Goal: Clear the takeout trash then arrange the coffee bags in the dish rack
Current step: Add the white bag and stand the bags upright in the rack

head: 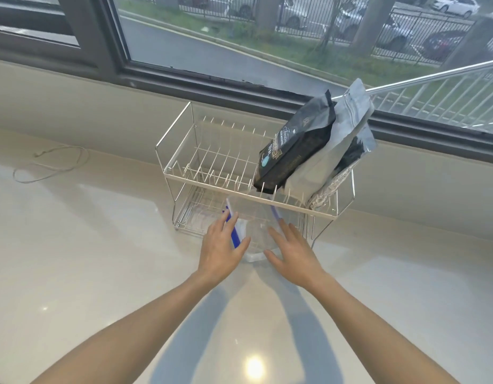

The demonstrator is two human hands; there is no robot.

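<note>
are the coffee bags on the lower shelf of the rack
No, the black coffee bag and silver bags lean on the dish rack's upper tier.

This looks like a home kitchen: a glossy pale stone countertop [101,259] runs under a wide dark-framed window [123,51], and a two-tier wire dish rack [212,173] stands on it (coffee bags [303,151] propped in its top tier). Outside lie a road, railings and parked cars.
</note>
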